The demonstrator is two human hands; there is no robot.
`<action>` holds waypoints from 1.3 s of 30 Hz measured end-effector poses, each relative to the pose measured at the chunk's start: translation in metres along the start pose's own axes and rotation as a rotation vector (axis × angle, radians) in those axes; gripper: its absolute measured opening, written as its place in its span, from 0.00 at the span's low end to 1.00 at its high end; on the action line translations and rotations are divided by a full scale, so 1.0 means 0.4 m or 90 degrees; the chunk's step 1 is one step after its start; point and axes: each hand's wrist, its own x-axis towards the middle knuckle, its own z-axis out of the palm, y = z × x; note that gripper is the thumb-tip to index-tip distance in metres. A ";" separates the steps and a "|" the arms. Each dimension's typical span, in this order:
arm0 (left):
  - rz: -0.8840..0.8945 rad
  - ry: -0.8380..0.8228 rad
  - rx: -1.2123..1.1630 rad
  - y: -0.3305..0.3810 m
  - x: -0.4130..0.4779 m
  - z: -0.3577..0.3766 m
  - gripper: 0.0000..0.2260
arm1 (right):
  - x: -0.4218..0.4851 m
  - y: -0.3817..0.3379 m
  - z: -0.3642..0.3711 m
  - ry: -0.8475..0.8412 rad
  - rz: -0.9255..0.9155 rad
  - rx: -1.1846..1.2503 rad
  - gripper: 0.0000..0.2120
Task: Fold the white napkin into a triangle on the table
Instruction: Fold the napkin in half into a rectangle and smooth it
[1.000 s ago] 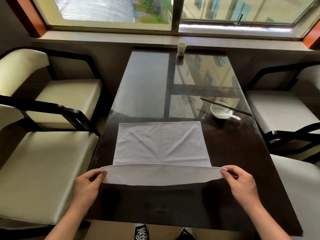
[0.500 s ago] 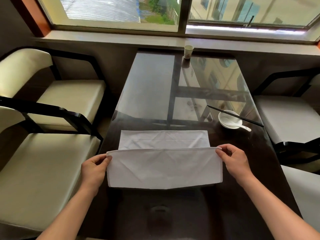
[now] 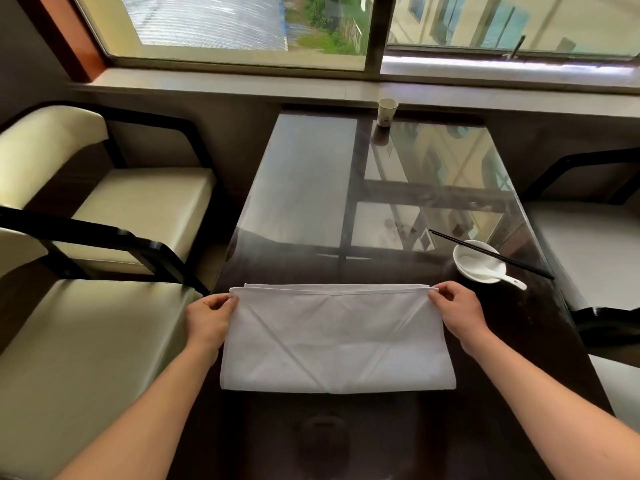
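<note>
The napkin (image 3: 336, 341) is now doubled into a rectangle at lower centre. Its far corners are pinched by the left hand (image 3: 207, 315) and right hand (image 3: 457, 310). A diagonal fold is still needed.

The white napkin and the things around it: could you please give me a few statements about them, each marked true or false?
1. Both hands, left hand and right hand, pinch the white napkin's far corners. True.
2. The napkin is already a triangle. False: it is a rectangle, folded in half.
3. Chopsticks rest across the bowl. True.
4. The paper cup stands beside the bowl. False: it stands at the table's far end, by the window.
</note>
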 end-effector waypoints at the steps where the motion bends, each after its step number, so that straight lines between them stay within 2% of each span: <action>1: -0.006 -0.001 0.004 -0.002 0.017 0.011 0.03 | 0.015 0.002 0.009 0.003 0.006 -0.011 0.07; 5: -0.020 -0.013 0.049 -0.018 0.077 0.042 0.03 | 0.063 0.014 0.044 0.008 0.027 -0.064 0.04; 12: -0.023 0.014 0.132 -0.042 0.124 0.073 0.08 | 0.100 0.030 0.062 0.016 0.042 -0.128 0.05; 16: -0.016 0.024 0.176 -0.054 0.135 0.084 0.02 | 0.112 0.033 0.062 0.014 0.051 -0.151 0.06; 23: 0.045 0.056 0.333 -0.050 0.127 0.099 0.08 | 0.129 0.043 0.080 0.006 0.046 -0.243 0.07; 26: 0.087 0.072 0.401 -0.039 0.097 0.100 0.17 | 0.116 0.039 0.076 0.042 0.039 -0.218 0.08; 29: 0.245 0.022 0.494 -0.050 0.019 0.092 0.20 | 0.055 0.032 0.076 0.105 -0.054 -0.238 0.13; 32: 0.403 -0.097 0.598 -0.097 -0.069 0.078 0.23 | -0.074 0.021 0.127 0.074 -0.197 -0.287 0.19; 36: 0.438 -0.195 0.720 -0.169 -0.166 0.054 0.31 | -0.262 0.025 0.253 -0.074 -0.442 -0.393 0.26; 39: 0.408 -0.219 0.778 -0.208 -0.220 0.032 0.34 | -0.359 0.023 0.330 -0.204 -0.529 -0.487 0.30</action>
